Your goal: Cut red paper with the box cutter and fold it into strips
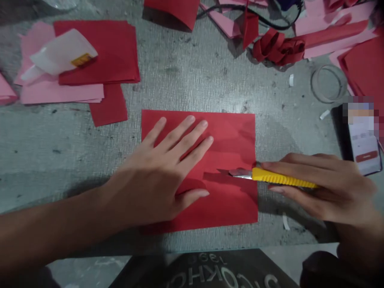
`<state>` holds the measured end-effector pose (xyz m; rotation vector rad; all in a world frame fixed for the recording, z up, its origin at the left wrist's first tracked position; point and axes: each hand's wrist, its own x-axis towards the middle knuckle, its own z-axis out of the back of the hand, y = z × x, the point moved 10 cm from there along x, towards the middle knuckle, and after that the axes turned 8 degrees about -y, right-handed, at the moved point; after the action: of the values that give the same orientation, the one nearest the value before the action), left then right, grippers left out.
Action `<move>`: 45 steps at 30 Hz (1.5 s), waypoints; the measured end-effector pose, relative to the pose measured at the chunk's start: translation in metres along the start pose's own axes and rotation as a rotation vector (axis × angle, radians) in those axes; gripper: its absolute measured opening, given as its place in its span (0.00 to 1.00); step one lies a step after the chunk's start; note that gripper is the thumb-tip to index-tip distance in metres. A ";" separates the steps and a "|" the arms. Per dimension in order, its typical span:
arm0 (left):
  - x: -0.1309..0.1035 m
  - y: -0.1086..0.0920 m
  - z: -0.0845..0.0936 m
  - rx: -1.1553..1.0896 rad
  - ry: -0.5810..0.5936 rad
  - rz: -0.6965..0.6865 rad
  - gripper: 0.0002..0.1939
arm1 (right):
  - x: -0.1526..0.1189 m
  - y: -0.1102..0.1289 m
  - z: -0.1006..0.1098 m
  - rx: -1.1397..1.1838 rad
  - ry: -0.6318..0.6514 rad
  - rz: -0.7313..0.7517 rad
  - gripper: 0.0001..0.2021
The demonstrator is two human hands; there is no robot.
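Observation:
A red sheet of paper point(228, 208) lies flat near the table's front edge. My left hand point(168, 168) rests on its left half, palm down with the fingers spread. From the right, my right hand point(327, 180) grips a yellow box cutter point(279, 178) between thumb and fingers. Its blade extends leftward over the right part of the sheet, with a dark shadow beside it. Whether the blade tip touches the paper I cannot tell.
At the upper left, a white glue bottle point(64, 54) lies on stacked red paper point(117, 52) and pink paper point(69, 93). Curled red strips point(277, 48) and paper scraps crowd the upper right. A tape roll point(329, 84) and a phone point(364, 140) lie at the right.

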<state>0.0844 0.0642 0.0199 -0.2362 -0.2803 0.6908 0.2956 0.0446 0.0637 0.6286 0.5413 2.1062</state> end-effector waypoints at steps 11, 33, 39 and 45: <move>-0.005 0.000 -0.002 -0.057 0.010 0.002 0.44 | 0.000 0.004 -0.022 -0.108 0.112 -0.004 0.16; -0.008 -0.001 -0.001 -0.002 0.005 -0.009 0.45 | 0.003 0.005 -0.026 -0.092 0.152 -0.024 0.34; -0.006 -0.002 0.000 -0.011 0.000 -0.007 0.43 | 0.000 0.007 -0.026 -0.114 0.177 0.009 0.35; -0.005 -0.001 0.003 -0.050 -0.023 0.007 0.41 | -0.013 0.009 -0.029 -0.210 0.249 -0.056 0.33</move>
<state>0.0808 0.0604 0.0220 -0.2769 -0.3193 0.6939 0.2793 0.0246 0.0428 0.2311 0.4592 2.1649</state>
